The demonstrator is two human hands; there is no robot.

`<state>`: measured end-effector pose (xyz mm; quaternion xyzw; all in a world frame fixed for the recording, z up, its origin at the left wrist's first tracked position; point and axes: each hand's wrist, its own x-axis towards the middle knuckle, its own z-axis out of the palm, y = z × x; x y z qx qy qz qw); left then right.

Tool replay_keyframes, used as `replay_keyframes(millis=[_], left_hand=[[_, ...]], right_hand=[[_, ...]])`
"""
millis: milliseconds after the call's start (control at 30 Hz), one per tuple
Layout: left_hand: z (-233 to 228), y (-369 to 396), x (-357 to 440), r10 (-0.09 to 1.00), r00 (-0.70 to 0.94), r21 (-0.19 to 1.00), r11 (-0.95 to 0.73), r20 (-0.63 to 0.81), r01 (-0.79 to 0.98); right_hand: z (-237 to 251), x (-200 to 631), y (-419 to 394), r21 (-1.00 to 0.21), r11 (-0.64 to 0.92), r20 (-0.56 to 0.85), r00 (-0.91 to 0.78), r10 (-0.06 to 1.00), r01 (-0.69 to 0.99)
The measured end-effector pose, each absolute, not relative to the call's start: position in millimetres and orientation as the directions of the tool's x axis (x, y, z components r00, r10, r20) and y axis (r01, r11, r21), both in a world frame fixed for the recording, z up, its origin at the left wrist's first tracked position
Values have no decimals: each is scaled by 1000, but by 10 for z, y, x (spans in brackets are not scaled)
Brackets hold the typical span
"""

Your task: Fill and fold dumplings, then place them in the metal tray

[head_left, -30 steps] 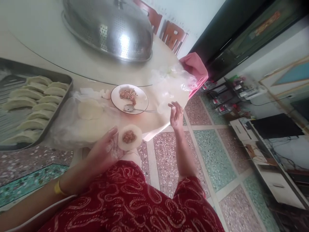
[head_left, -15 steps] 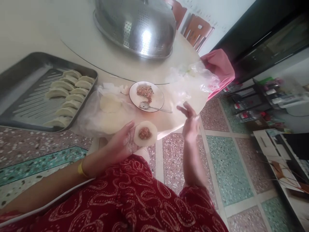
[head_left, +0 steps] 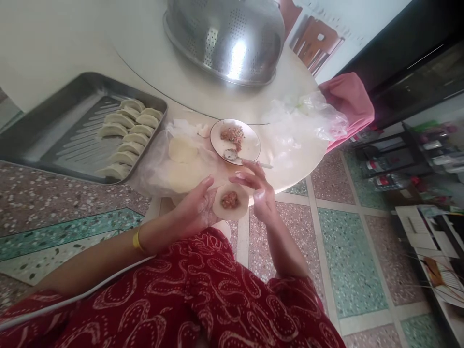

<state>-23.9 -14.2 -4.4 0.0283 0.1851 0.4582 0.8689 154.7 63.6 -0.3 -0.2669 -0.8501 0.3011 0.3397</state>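
Note:
A round dumpling wrapper rests on the fingers of my left hand, its thumb raised at the side. In the wrapper's middle sits a lump of minced filling. My right hand is beside the wrapper's right edge, fingers apart and curved, with nothing held; whether a fingertip touches the rim I cannot tell. Just beyond, a white plate carries more filling and a metal spoon. Left of it, flat wrappers lie in a clear plastic bag.
A dark metal tray at the left holds several folded dumplings along its right side. An upturned steel colander stands at the back of the table. Crumpled plastic and a pink cloth are on the right.
My right hand has come leftward and in close to the wrapper. My left hand still holds the wrapper with its filling. The whole view has shifted slightly, moving things rightward.

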Motion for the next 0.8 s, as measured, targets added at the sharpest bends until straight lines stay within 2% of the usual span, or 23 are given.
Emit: replay_keyframes(millis=[100,200,400,500,600,700,800], left_hand=[[-46,-143,-244,802,523,219,587,-288,-779],[-32,-141,-241,807,509,219,578,-300,-786],[49,-119,-259,804,492,207,572,-334,-794],[76,-110,-275,802,485,194,568,-350,-800],[87,-100,-269,794,476,192,570,-377,-799],[87,-89,-240,790,462,218,573,-402,-790],[73,-82,-221,796,456,232,568,-398,-789]], right_hand=[[-4,1564,632,-691,677,394,-655,645,251],[-24,1576,622,-706,646,401,-589,702,289],[-56,1680,705,-660,661,436,-533,725,358],[-45,1943,966,-584,614,535,-317,783,530],[-54,2262,1286,-449,445,558,-145,817,775],[-128,2453,1532,-337,346,456,-170,874,875],[-213,2498,1661,-303,334,376,-210,903,893]])
